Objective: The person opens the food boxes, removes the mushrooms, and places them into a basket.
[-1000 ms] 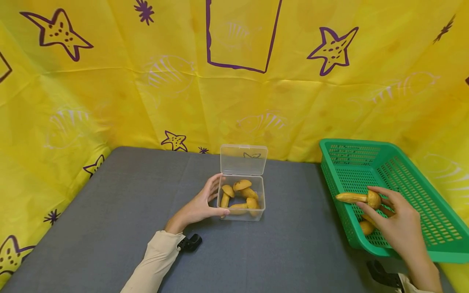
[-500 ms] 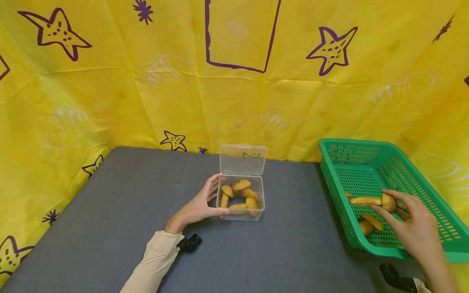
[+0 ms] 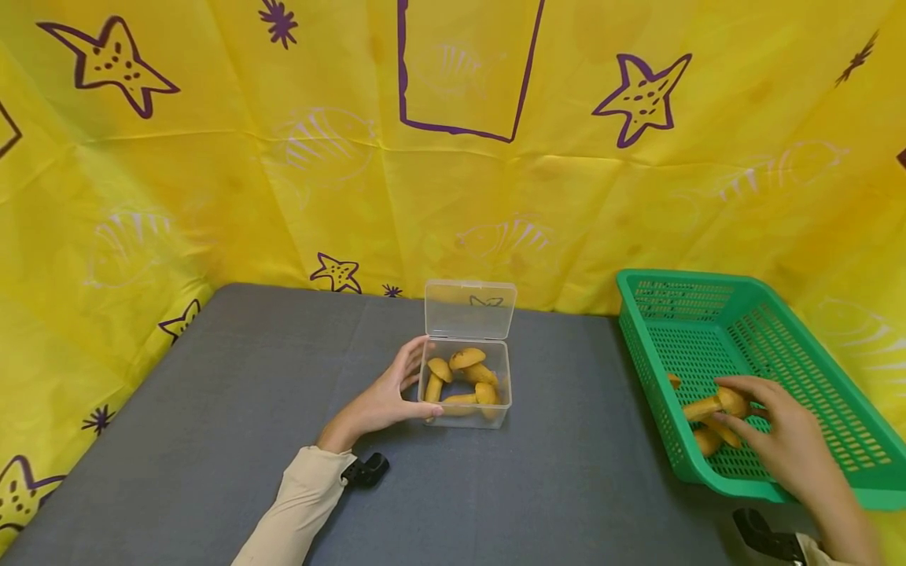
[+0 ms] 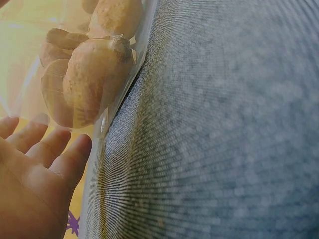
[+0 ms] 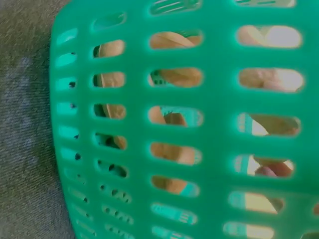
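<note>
My left hand (image 3: 385, 399) holds a clear plastic box (image 3: 463, 421) at its left side, thumb at the front corner and fingers towards the back. Inside lie several brown mushrooms (image 3: 467, 358), and the hinged lid (image 3: 469, 310) stands up at the back. In the left wrist view the fingertips touch the box wall, with mushrooms (image 4: 97, 74) showing through it. Over on the right, my right hand (image 3: 786, 432) pinches a mushroom (image 3: 702, 409) by its cap inside the green basket (image 3: 640, 377). Its stem points left, above other mushrooms (image 3: 706, 442).
Another mushroom (image 3: 673, 381) shows by the basket's left wall. The right wrist view is mostly filled by the slotted basket wall (image 5: 134, 99). A grey cloth (image 3: 566, 440) covers the table, and a yellow printed curtain (image 3: 453, 196) hangs behind.
The pinched mushroom went from over the basket's left rim rightward and down into the basket, then slightly back left, its stem tilting down. My left hand and the box stay put.
</note>
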Available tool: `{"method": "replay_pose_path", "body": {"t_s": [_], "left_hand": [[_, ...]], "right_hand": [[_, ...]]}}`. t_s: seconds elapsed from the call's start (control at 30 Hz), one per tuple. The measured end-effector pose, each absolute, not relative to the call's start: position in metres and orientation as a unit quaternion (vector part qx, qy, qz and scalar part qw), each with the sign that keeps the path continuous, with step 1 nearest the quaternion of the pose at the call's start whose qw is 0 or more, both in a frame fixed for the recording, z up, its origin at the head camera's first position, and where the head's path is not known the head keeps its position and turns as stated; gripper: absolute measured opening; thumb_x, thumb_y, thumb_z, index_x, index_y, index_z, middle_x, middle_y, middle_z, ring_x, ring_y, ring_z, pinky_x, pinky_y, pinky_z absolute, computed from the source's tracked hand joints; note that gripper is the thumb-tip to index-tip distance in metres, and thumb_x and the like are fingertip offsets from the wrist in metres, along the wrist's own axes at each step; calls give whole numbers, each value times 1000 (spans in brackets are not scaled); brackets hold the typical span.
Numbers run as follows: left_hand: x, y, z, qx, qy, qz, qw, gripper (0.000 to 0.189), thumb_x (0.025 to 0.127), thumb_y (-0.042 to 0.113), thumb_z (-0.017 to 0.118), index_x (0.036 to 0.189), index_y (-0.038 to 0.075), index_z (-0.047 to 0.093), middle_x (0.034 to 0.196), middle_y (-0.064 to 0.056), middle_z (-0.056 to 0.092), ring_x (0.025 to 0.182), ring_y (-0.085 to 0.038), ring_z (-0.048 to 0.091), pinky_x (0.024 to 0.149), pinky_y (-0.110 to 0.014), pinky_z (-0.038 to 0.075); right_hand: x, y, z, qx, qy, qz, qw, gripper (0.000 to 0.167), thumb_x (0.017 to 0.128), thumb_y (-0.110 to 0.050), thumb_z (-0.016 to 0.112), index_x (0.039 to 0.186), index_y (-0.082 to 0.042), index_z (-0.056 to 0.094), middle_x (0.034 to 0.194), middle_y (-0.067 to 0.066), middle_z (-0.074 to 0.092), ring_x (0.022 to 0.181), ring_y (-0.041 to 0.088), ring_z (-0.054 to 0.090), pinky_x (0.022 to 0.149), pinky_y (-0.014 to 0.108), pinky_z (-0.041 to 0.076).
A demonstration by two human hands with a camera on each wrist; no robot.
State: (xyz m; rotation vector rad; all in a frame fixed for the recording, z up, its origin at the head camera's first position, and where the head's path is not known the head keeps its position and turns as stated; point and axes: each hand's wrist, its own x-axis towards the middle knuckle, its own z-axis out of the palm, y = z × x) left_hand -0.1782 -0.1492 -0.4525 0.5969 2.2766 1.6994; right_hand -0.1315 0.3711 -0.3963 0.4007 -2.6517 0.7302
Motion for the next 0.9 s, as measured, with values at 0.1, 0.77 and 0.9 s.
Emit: {"method": "replay_pose_path", "body": {"t_s": [0.1, 0.77, 0.9], "left_hand": [[-178, -150, -453, 205, 778, 582, 118, 107, 82, 19, 83, 158, 22, 8, 166, -8, 16, 155, -28, 14, 123, -54, 24], [-178, -149, -451, 204, 777, 583, 119, 108, 82, 20, 83, 158, 22, 7, 167, -8, 15, 155, -28, 13, 123, -56, 24], [-178, -149, -451, 203, 777, 584, 120, 108, 82, 19, 83, 158, 22, 7, 167, -8, 15, 155, -28, 14, 123, -55, 24]], "right_hand": [[-135, 371, -397, 157, -938, 260, 164, 53, 68, 5, 85, 117, 0, 65, 119, -35, 42, 104, -29, 35, 75, -6, 39], [-147, 363, -404, 201, -952, 205, 108, 52, 66, 14, 81, 112, -5, 64, 109, 19, 64, 96, -26, 32, 65, 16, 47], [-148, 363, -404, 187, -956, 207, 87, 51, 70, 11, 81, 115, -6, 64, 112, 21, 65, 97, -27, 31, 66, 23, 51]]}}
